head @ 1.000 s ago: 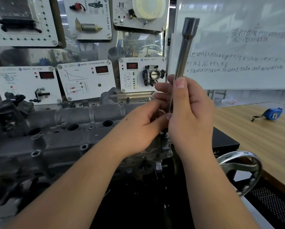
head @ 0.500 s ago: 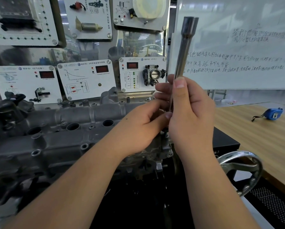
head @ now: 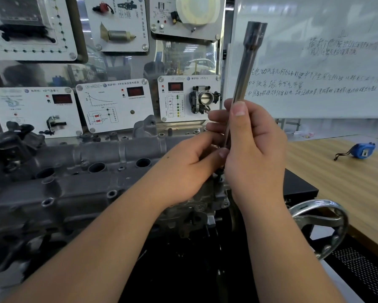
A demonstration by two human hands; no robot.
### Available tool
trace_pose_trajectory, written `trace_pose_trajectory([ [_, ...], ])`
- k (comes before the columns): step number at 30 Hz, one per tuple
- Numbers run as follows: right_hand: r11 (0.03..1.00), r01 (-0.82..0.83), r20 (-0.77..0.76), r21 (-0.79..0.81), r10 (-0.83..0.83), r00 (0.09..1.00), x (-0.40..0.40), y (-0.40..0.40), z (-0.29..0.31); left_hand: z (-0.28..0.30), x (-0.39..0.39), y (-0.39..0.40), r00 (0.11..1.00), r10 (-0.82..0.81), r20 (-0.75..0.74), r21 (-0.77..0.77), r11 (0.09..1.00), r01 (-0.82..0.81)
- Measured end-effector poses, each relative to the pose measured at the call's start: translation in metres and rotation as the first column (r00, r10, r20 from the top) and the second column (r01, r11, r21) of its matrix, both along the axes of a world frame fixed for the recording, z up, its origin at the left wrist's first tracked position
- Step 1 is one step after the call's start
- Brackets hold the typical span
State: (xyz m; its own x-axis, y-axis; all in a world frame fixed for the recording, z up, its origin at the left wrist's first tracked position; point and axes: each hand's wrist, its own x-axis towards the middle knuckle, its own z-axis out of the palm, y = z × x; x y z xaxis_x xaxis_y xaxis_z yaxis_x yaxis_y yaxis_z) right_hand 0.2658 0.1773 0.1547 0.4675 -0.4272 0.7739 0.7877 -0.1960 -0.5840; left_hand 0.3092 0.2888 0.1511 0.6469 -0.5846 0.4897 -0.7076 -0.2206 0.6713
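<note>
The right hand (head: pixel 253 154) was closed around the lower part of a long metal socket tube (head: pixel 247 68), with the fingers wrapped behind it and the thumb laid flat along the shaft, pointing up. The left hand (head: pixel 190 169) met it from the side. Its fingers were curled, and its thumb and fingertips pinched the bottom part of the same tube, just under the fingers of the right hand. The tube stood almost upright, tilted a little to the right, above the right end of a grey engine head (head: pixel 74 176), and its open top end was in front of a whiteboard (head: pixel 315 62). Several round wells (head: pixel 143 162) lay in a row along the engine head; they were dark inside, so I cannot tell what was in them. The lowest end of the tube was hidden behind the two hands, so its contact with the engine could not be seen. A blue tape measure (head: pixel 358 150) lay on the wooden tabletop (head: pixel 347 189) at the right, well apart from the hands. A shiny handwheel (head: pixel 321 217) was partly covered by the right forearm. The handwriting on the whiteboard was too faint to read.
</note>
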Motion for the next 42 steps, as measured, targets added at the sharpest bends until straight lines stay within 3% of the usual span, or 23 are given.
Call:
trace_pose_trajectory([
  [9, 0.997, -0.063, 0.007, 0.035, 0.063, 0.998, 0.0021, -0.0015, -0.0021, -0.0022, 0.0007, -0.0009, 1.000, 0.008, -0.004, -0.009, 1.000, -0.008],
  [42, 1.000, -0.029, -0.007, 0.010, 0.029, 1.000, 0.0028, -0.0009, -0.0019, 0.0002, -0.0010, 0.0000, 1.000, 0.014, 0.008, 0.001, 1.000, -0.014],
])
